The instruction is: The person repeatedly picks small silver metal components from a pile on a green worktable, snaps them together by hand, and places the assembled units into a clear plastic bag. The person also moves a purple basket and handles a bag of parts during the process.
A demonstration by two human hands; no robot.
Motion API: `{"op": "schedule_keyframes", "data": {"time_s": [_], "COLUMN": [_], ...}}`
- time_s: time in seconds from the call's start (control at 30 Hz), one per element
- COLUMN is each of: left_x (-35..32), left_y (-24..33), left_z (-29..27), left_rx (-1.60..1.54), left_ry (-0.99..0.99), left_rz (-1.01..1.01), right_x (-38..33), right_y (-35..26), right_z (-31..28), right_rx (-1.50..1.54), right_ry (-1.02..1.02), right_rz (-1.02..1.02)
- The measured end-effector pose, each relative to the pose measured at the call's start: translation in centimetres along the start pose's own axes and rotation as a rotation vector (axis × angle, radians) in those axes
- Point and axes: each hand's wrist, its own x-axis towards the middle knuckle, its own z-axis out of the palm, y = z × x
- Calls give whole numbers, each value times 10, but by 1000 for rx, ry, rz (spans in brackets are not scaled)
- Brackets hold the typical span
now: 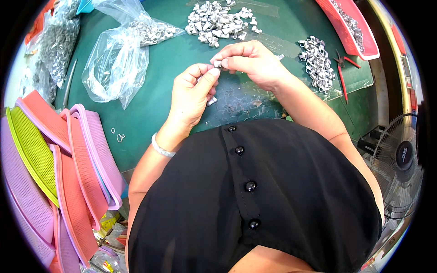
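Note:
Over the green table my left hand (196,86) and my right hand (249,63) meet fingertip to fingertip. Between them is a small silver metal clasp part (217,64), pinched by the thumb and fingers of both. Another small metal piece (211,100) shows just below my left fingers; whether they touch it I cannot tell. Beyond my hands lies a loose heap of grey metal parts (221,22). A second pile of square-looped metal parts (317,63) is to the right of my right wrist.
Red-handled pliers (342,75) lie by the right pile, below a pink basket (369,51) of metal parts. Clear plastic bags (116,66) sit at the left, one holding parts. Stacked colored baskets (75,168) crowd the lower left. A black fan (403,157) stands at right.

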Motion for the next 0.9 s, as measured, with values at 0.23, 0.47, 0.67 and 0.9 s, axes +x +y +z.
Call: {"op": "schedule_keyframes", "data": {"time_s": [0.23, 0.47, 0.67, 0.9], "left_x": [1, 3, 4, 3], "left_y": [-1, -3, 0, 1], "left_z": [0, -4, -5, -3], "left_rx": [-40, -111, -208, -227], "left_ry": [-32, -73, -105, -111], "left_rz": [-56, -84, -126, -119], "right_x": [0, 1, 1, -1], "right_y": [1, 3, 5, 2], "right_z": [-1, -2, -3, -2], "right_rx": [21, 21, 23, 55], "right_ry": [-2, -4, -17, -36], "right_rz": [40, 29, 23, 1]}}
